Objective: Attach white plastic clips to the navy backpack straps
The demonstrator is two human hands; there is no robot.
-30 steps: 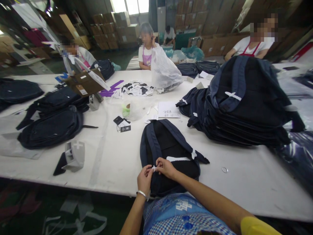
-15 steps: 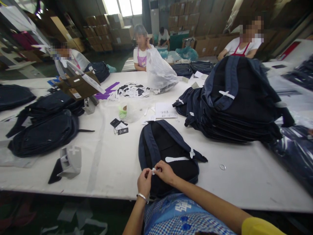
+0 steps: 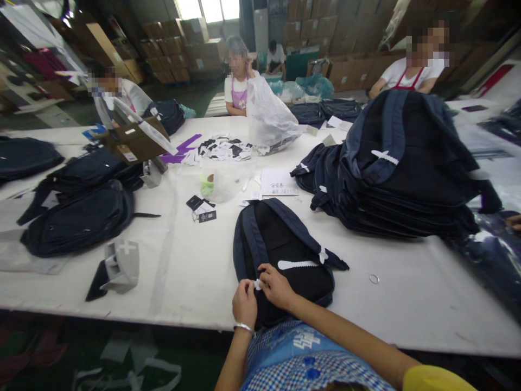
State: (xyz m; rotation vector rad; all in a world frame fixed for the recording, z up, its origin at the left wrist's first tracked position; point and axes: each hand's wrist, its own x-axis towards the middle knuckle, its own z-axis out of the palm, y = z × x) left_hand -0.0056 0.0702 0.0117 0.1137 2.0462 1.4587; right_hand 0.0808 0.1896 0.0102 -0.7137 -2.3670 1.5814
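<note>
A dark navy backpack (image 3: pixel 295 247) lies on the white table in front of me, its black back panel and shoulder straps facing up. Near its lower left edge, both my hands pinch a small white strip (image 3: pixel 258 284) at the shoulder strap. My left hand (image 3: pixel 245 305) closes on its left side, with a bracelet at the wrist. From the other side my right hand (image 3: pixel 277 287) grips it between thumb and fingers. A loose white toothed strip (image 3: pixel 296 264) rests on the back panel. Another white strip (image 3: pixel 323 256) is wrapped around the right strap's lower end.
A tall stack of backpacks (image 3: pixel 402 179) stands at the right. More backpacks (image 3: pixel 81 217) lie at the left near a grey tape dispenser (image 3: pixel 122 266). Black tags (image 3: pixel 207 216), a written sheet (image 3: pixel 279 182) and a metal ring (image 3: pixel 374 278) lie around. Co-workers sit across the table.
The view has shifted slightly. My right fingers have changed their hold a little on the white strip, while both hands stay at the same spot on the backpack.
</note>
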